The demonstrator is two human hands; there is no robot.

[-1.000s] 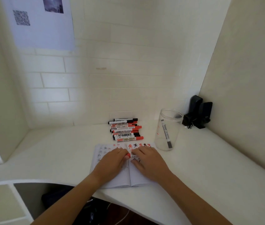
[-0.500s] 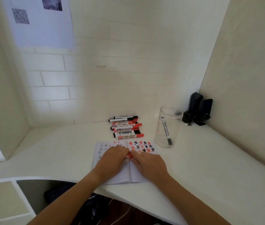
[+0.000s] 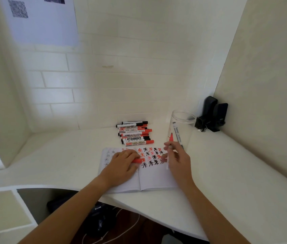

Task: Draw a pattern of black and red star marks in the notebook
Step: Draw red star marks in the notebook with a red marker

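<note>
The open notebook (image 3: 155,180) lies near the desk's front edge. Rows of black and red star marks (image 3: 152,156) fill the top of its right page. My left hand (image 3: 121,166) rests on the left page and grips a red marker cap (image 3: 137,161) that pokes out from under its fingers. My right hand (image 3: 177,157) hovers over the right edge of the notebook and holds a red marker (image 3: 170,139), blurred, with its red end pointing up.
A pile of red and black markers (image 3: 134,132) lies just behind the notebook. A clear plastic jar (image 3: 183,120) with one marker inside stands to the right of it. Black speakers (image 3: 213,117) sit in the back right corner. Walls close in behind and on the right.
My hands were together at the notebook's fold; they have pulled apart. The right hand has lifted to the right with the marker, the cap stays in the left, and the star marks are uncovered.
</note>
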